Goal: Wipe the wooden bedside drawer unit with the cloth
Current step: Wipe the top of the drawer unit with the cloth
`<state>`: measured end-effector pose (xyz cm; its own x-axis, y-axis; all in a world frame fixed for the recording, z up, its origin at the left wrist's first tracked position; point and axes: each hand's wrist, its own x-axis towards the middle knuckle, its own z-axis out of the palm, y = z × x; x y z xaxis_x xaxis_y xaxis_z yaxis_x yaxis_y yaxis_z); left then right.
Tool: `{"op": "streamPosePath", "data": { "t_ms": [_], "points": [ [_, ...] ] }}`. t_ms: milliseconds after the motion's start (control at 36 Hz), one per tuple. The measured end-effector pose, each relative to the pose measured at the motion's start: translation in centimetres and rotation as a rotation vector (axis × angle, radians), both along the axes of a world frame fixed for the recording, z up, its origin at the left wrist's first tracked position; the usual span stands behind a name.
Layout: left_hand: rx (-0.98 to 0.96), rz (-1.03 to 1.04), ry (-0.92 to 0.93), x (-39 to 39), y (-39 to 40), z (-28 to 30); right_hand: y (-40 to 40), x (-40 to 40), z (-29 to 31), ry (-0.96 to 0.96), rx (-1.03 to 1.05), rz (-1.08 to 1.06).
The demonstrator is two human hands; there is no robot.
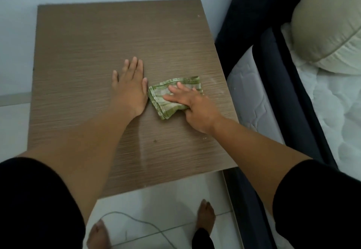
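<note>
Head view: right hand flat, fingers spread, on crumpled green cloth atop wood-grain drawer unit.

Brown wood-grain drawer unit seen from above; a folded green-and-white striped cloth lies flat, right of centre on top.

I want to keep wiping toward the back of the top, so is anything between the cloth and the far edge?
Nothing visible. The right hand presses the green cloth flat; beyond it the wooden top is bare to the wall. The left hand rests beside it.
</note>
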<state>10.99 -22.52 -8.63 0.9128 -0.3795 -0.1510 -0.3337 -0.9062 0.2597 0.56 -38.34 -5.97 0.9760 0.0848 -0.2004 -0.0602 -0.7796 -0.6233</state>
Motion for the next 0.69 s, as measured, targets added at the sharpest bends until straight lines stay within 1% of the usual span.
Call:
{"op": "streamPosePath", "data": {
  "t_ms": [306, 694],
  "points": [
    [0.016, -0.032, 0.078, -4.5, 0.3, 0.7, 1.2, -9.1, -0.4, 0.015, 0.102, 0.036],
    [0.025, -0.044, 0.148, -6.6, 0.4, 1.5, 2.1, -15.8, -0.3, 0.036, 0.145, 0.125]
  ]
}}
